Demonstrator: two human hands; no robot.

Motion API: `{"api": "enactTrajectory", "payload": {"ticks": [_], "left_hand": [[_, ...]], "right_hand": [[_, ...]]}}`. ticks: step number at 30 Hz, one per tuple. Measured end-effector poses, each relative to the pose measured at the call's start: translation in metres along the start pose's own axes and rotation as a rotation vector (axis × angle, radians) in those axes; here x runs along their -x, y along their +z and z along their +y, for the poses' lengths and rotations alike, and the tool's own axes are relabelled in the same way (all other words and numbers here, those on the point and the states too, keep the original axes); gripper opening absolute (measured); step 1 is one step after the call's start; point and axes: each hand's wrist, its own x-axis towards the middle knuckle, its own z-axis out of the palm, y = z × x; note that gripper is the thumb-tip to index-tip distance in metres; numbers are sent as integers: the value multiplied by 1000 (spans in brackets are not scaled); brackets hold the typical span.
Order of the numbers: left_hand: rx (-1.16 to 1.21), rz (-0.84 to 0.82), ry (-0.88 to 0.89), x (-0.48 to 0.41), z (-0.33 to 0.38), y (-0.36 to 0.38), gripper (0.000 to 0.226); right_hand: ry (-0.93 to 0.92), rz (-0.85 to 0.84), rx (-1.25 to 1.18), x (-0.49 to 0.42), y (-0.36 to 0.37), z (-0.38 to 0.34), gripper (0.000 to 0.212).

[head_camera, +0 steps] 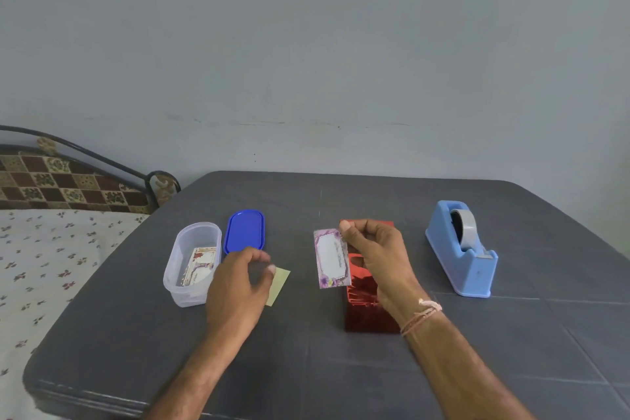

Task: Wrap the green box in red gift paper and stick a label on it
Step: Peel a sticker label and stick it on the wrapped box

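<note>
Right grip (371, 249), pinching the label (332, 257), should lay it flat and square on the box (371, 314) while left grip (235, 283) pinches the backing (279, 285)

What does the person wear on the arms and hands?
No sleeves are in view on either forearm, and no gloves. At the wrist of the right hand there are thin thread bracelets, pinkish and white. The left hand and its wrist carry nothing visible.

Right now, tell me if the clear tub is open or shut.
Open. The clear tub has no lid on; the blue lid lies on the table beside it.
</note>
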Motion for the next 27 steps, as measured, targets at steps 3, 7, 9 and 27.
{"api": "enactTrajectory", "payload": {"ticks": [3, 7, 9, 27], "left_hand": [[317, -74, 50, -8, 35, -7, 12], [326, -225, 179, -25, 63, -7, 8], [300, -250, 217, -30, 65, -5, 3], [926, -151, -388, -27, 100, 46, 5]], "right_hand": [[-36, -100, 57, 0, 3, -7, 32], [-67, -174, 117, -2, 6, -14, 28], [-75, -195, 156, -3, 6, -18, 23], [142, 47, -48, 5, -46, -3, 13]]}}
